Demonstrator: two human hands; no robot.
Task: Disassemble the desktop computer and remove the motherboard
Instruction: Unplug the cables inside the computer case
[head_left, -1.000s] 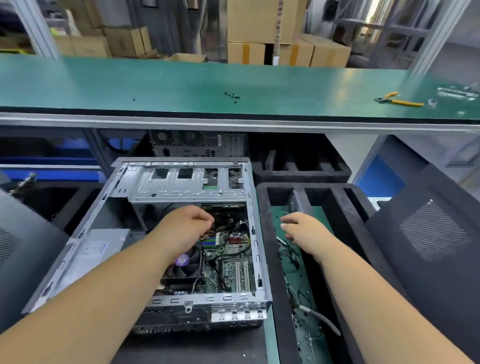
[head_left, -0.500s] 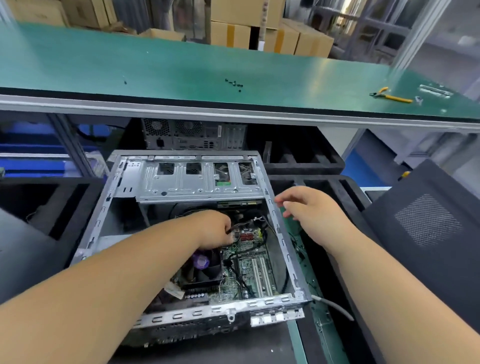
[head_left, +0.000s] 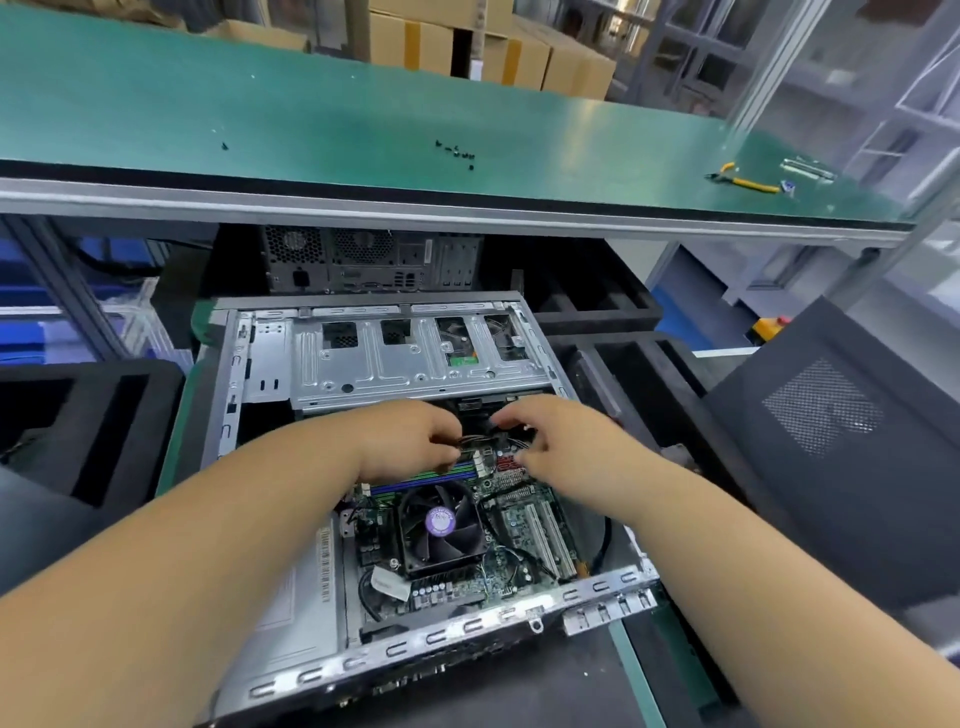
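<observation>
The opened desktop case (head_left: 249, 395) lies flat in front of me, its metal drive cage (head_left: 405, 358) at the far end. Inside sits the green motherboard (head_left: 519, 525) with a black CPU fan (head_left: 441, 525) bearing a purple sticker. My left hand (head_left: 410, 441) and my right hand (head_left: 556, 441) meet just below the drive cage. Both pinch a bundle of dark cables (head_left: 480, 439) at the board's far edge. The connector under the fingers is hidden.
A green bench shelf (head_left: 363, 114) runs above, with small black screws (head_left: 457, 152) and yellow-handled pliers (head_left: 748, 182). Another computer (head_left: 374, 260) stands behind the case. Black foam trays (head_left: 670, 364) flank the case; a dark side panel (head_left: 841, 441) leans at right.
My right hand has moved from outside the case's right wall into the case, joining the left hand at the cables. The view has tilted down and closer.
</observation>
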